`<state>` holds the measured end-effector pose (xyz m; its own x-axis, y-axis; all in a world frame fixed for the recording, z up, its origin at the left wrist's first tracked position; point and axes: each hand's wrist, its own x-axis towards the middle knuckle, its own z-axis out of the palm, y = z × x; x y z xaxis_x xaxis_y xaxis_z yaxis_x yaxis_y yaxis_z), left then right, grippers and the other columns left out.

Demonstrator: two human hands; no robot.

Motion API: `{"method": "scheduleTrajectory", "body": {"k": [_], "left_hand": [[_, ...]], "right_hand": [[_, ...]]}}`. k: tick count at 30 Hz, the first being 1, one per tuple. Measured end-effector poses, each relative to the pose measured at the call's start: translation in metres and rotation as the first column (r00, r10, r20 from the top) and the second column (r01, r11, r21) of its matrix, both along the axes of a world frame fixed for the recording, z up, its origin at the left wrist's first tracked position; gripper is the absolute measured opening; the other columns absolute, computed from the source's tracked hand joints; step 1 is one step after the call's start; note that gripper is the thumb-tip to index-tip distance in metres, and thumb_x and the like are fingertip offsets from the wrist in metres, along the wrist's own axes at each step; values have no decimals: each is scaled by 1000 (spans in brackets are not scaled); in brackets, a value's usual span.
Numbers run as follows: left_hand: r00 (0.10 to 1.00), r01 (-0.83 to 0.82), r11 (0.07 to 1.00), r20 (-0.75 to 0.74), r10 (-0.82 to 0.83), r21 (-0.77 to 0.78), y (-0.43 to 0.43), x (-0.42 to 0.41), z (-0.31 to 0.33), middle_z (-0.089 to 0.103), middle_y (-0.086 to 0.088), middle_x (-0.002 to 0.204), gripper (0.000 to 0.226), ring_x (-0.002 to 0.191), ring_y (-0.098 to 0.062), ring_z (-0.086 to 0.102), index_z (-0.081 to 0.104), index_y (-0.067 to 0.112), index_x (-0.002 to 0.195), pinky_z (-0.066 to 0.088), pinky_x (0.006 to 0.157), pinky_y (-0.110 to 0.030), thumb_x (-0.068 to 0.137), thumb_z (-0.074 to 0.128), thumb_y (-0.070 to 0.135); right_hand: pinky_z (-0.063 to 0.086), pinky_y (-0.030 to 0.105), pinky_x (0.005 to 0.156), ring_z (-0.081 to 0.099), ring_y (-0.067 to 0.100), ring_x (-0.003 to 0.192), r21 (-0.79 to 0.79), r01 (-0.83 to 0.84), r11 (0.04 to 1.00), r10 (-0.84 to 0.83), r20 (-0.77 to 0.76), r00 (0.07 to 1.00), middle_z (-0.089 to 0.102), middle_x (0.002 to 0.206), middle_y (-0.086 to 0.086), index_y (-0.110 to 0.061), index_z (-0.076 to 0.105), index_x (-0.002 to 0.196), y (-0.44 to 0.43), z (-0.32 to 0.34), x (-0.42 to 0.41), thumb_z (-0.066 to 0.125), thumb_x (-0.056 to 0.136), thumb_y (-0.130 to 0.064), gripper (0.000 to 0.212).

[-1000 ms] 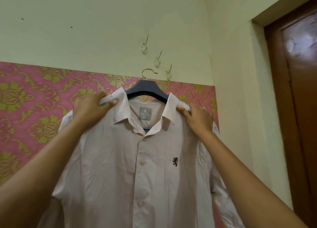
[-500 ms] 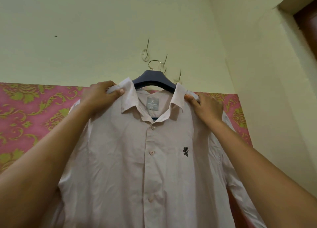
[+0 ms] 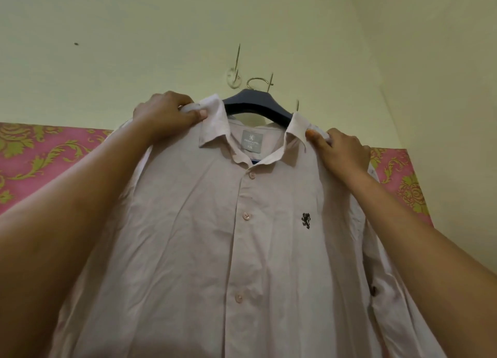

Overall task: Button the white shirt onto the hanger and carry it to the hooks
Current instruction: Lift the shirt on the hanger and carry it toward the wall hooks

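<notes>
The white shirt (image 3: pixel 242 250) is light, limp cotton. It has no stiffness of its own, so it would sag and slide if taken by the cloth alone. I judge the sound place to hold it is where the person has it: at the shoulders, just outside the collar (image 3: pixel 215 126), where the rigid dark hanger (image 3: pixel 255 104) underneath gives something firm to pinch against.

The left hand (image 3: pixel 166 113) grips the shoulder seam with fingers curled over and the thumb pressed on the collar's edge. The right hand (image 3: pixel 341 150) pinches the other shoulder the same way.

The shirt is held high against the cream wall, right up at the three hooks (image 3: pixel 236 61). The hanger's wire hook (image 3: pixel 256 82) is just beside the middle one, though I cannot tell whether it has caught.

In this light the shirt looks faintly pinkish and softly creased. Its front is closed with pale buttons (image 3: pixel 252 175), though the top of the collar stands open. It has a grey neck label (image 3: pixel 251 141) and a small dark emblem (image 3: pixel 306 220) on the chest. Pink and gold wallpaper (image 3: pixel 40 156) runs behind it, lower on the wall.
</notes>
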<state>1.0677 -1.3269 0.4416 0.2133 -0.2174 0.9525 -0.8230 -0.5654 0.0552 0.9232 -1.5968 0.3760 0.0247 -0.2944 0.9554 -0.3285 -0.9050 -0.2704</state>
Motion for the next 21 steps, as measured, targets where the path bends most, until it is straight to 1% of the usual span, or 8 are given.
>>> {"method": "scheduleTrajectory", "body": {"k": [2, 8, 11, 13, 15, 16, 19, 21], "left_hand": [[1000, -5, 1000, 7, 5, -8, -4, 0, -1, 62, -9, 117, 40, 110, -33, 52, 61, 26, 113, 40, 90, -41, 88, 48, 54], [1000, -22, 1000, 11, 22, 2, -13, -7, -10, 62, -8, 116, 38, 108, -32, 52, 61, 26, 113, 37, 82, -36, 88, 48, 52], [1000, -26, 1000, 11, 25, 7, -23, -12, -18, 62, -7, 114, 38, 107, -31, 52, 61, 26, 113, 37, 83, -37, 88, 48, 52], [999, -40, 999, 1, 40, 6, -28, -12, -26, 62, -7, 114, 38, 106, -31, 53, 60, 27, 113, 38, 87, -39, 88, 48, 53], [998, -55, 998, -9, 55, -3, -29, -9, -32, 63, -8, 112, 38, 105, -32, 53, 60, 28, 111, 40, 89, -41, 88, 47, 54], [998, -66, 998, -12, 66, -5, -29, -8, -35, 63, -9, 111, 38, 104, -32, 54, 60, 28, 111, 41, 90, -42, 88, 45, 55], [996, -83, 997, -20, 82, -5, -30, -9, -40, 63, -9, 111, 39, 104, -33, 54, 59, 28, 112, 42, 91, -43, 88, 44, 56], [995, -90, 996, -32, 89, -11, -30, -13, -42, 63, -9, 112, 40, 106, -33, 53, 59, 27, 113, 41, 91, -43, 88, 46, 55]], "right_hand": [[36, 44, 85, 53, 38, 102, -19, -13, 1000, 13, 8, 1000, 63, 99, 19, -16, 38, 75, -4, -2, 1, 14, 70, -75, 64], [37, 43, 81, 55, 38, 98, -29, -26, 999, 26, 7, 1000, 63, 97, 20, -13, 40, 77, -19, -9, 2, 15, 71, -71, 63], [37, 42, 80, 55, 38, 97, -17, -26, 1000, 26, 7, 1000, 63, 97, 20, -14, 41, 77, -30, -18, -1, 15, 72, -71, 63], [37, 43, 84, 55, 37, 100, -10, -25, 1000, 25, -5, 1000, 63, 100, 18, -13, 48, 82, -35, -24, -3, 15, 71, -73, 69], [37, 46, 89, 55, 38, 105, 3, -21, 1000, 21, -21, 1000, 64, 105, 19, -12, 56, 95, -37, -26, -3, 14, 68, -77, 81], [37, 47, 90, 54, 39, 108, 17, -21, 1000, 21, -29, 999, 63, 108, 19, -12, 57, 100, -37, -26, -3, 15, 68, -76, 83], [36, 46, 90, 53, 39, 110, 54, -54, 997, 57, -57, 997, 62, 112, 20, -11, 55, 107, -37, -25, -4, 17, 70, -72, 81], [37, 45, 88, 53, 40, 109, 73, -87, 994, 93, -81, 992, 61, 112, 22, -7, 52, 107, -38, -26, -6, 26, 79, -71, 74]]}}
